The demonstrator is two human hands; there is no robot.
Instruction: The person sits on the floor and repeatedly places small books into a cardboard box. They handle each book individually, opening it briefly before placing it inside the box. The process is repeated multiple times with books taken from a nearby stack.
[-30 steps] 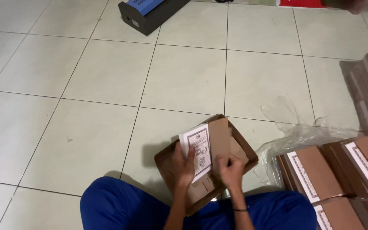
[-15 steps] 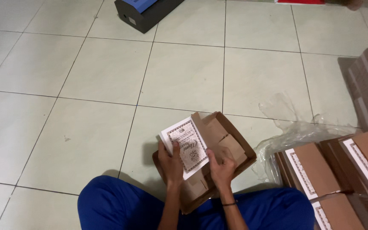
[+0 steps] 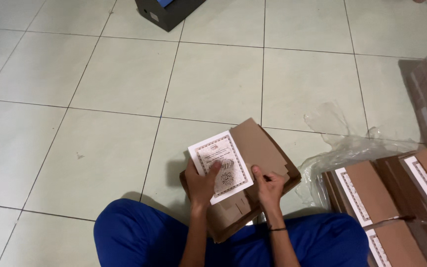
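Matt brown cardboard box [image 3: 263, 148], seemingly smooth paper label [image 3: 221, 165].

- Pale green floor tiles [image 3: 213, 79] with dark grout lines fill the room.
- A dark box [image 3: 166, 12] sits at the top edge.
- Crumpled clear plastic wrap [image 3: 352, 148] lies beside stacked brown cartons [image 3: 396, 193] at right.

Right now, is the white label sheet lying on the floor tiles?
No, the left hand holds the white label sheet against the cardboard piece.

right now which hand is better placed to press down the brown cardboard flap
Right, probably. The right hand already rests on the brown flap, while the left hand holds the white printed label with its thumb on it.
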